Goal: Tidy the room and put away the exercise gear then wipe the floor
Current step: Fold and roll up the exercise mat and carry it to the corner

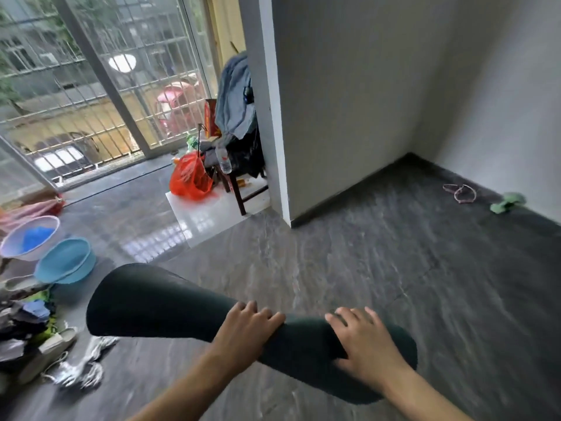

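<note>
The dark green rolled foam exercise mat [188,305] lies across the lower middle of the frame, above the grey marbled floor [394,268]. Both hands are on it near its right half. The left hand [246,326] rests over the top with fingers laid forward and flat. The right hand [361,344] lies just beside it with fingers spread on the roll. Neither grip closes round the mat; both press with fairly straight fingers.

The roll looks uneven: its left end flares wide like a cone while the right end is tighter. To do this step well, I would square the ends first, pressing the loose left end inward and rolling it snug, so the mat does not telescope when lifted. Then wrap the fingers fully round the middle before carrying it.

Other gear is not yet collected: a green dumbbell [508,203] and pink looped bands [460,192] lie by the wall at right, and a white skipping rope [82,363] lies at lower left.
</note>
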